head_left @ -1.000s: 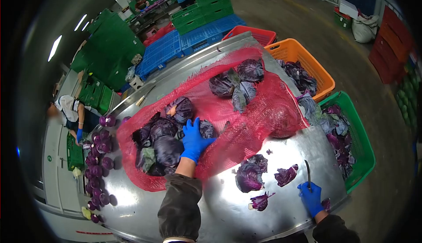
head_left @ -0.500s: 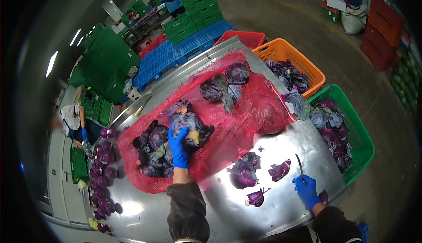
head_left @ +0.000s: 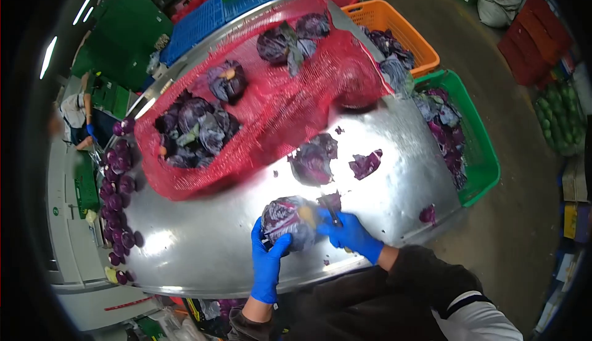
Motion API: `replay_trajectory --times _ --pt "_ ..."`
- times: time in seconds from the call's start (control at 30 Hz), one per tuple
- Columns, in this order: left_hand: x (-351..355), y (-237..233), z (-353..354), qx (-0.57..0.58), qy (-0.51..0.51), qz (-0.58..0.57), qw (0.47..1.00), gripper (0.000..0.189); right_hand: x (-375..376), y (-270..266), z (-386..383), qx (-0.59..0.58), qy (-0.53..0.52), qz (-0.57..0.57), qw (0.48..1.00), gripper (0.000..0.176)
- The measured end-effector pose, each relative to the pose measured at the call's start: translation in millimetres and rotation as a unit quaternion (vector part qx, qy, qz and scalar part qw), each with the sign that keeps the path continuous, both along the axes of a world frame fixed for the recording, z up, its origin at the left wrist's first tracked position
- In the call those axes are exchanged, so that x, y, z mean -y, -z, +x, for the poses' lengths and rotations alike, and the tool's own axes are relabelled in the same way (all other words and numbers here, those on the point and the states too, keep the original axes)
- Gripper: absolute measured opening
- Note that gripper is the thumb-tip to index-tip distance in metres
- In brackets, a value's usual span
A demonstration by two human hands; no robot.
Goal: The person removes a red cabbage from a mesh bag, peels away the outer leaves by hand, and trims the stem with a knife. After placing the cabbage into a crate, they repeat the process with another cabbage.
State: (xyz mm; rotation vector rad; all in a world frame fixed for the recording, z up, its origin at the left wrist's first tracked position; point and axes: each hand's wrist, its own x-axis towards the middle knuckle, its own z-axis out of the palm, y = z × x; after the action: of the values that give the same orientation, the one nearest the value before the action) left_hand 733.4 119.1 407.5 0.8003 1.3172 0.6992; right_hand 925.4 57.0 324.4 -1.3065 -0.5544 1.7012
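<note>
A red cabbage (head_left: 285,221) with loose outer leaves is held near the table's front edge. My left hand (head_left: 268,261), in a blue glove, grips it from the left and below. My right hand (head_left: 353,235), also gloved, is closed on a knife (head_left: 331,210) at the cabbage's right side, by its pale stem end. Behind them a red mesh bag (head_left: 271,125) lies on the metal table (head_left: 203,236), with several cabbages (head_left: 197,125) in and on it. Loose purple leaves (head_left: 313,159) lie between the bag and my hands.
Trimmed purple cabbages (head_left: 114,202) line the table's left side. An orange crate (head_left: 422,39) and a green crate (head_left: 490,168) with leaves stand at the right. A co-worker (head_left: 77,116) is at the far left. Blue pallets (head_left: 194,29) are behind the table.
My left hand has brought the cabbage from the mesh bag to the table's front. My right hand has moved left with the knife to meet it. The view has tilted downward.
</note>
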Motion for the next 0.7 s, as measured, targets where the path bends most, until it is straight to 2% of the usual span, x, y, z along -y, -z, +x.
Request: replay_trajectory --times 0.03,0.07,0.1,0.13,0.17,0.2,0.23,0.27,0.3,0.33,0.4,0.43,0.47,0.53,0.7 --pt "8 17 -11 -0.112 0.052 0.079 0.989 0.069 3 13 2 -0.067 -0.003 -0.03 0.997 0.058" --pt "11 37 -21 -0.221 0.103 0.158 0.957 0.073 4 24 5 -0.067 -0.005 -0.036 0.997 0.058" --pt "9 65 -32 -0.334 0.162 0.223 0.901 0.083 5 34 8 -0.01 -0.033 -0.047 0.998 0.057" --pt "15 68 -28 -0.335 0.162 0.219 0.902 0.083 6 39 8 0.046 -0.061 -0.057 0.995 0.056" --pt "16 70 -13 -0.199 0.126 0.207 0.95 0.086 8 20 7 0.111 -0.024 -0.011 0.993 0.046" --pt "14 72 -1 -0.057 0.088 0.189 0.976 0.089 13 19 5 0.113 -0.023 -0.014 0.993 0.046" --pt "12 75 5 -0.079 0.113 0.243 0.96 0.095 22 19 2 0.284 0.023 0.063 0.957 0.041" --pt "11 75 12 -0.075 0.113 0.24 0.961 0.095 26 11 2 0.444 0.067 0.138 0.883 0.037" --pt "9 75 19 -0.09 0.116 0.262 0.954 0.095 29 -15 5 0.411 0.039 0.085 0.907 0.024" --pt "8 74 22 -0.107 0.118 0.283 0.946 0.095 33 -9 4 0.413 0.039 0.083 0.906 0.024" --pt "8 73 25 -0.146 0.136 0.303 0.932 0.095 37 -1 0 0.414 -0.069 0.059 0.906 0.017" --pt "8 71 26 -0.184 0.157 0.323 0.915 0.096 43 -1 -3 0.433 -0.078 0.131 0.888 0.016" --pt "8 71 27 -0.222 0.176 0.342 0.896 0.096 43 -6 -4 0.435 -0.076 0.128 0.888 0.016" --pt "7 69 29 -0.225 0.18 0.34 0.895 0.097 41 -13 -6 0.419 -0.084 0.061 0.902 0.018" --pt "5 69 33 -0.247 0.195 0.352 0.881 0.097 36 -12 -3 0.419 -0.13 0.021 0.898 0.02"
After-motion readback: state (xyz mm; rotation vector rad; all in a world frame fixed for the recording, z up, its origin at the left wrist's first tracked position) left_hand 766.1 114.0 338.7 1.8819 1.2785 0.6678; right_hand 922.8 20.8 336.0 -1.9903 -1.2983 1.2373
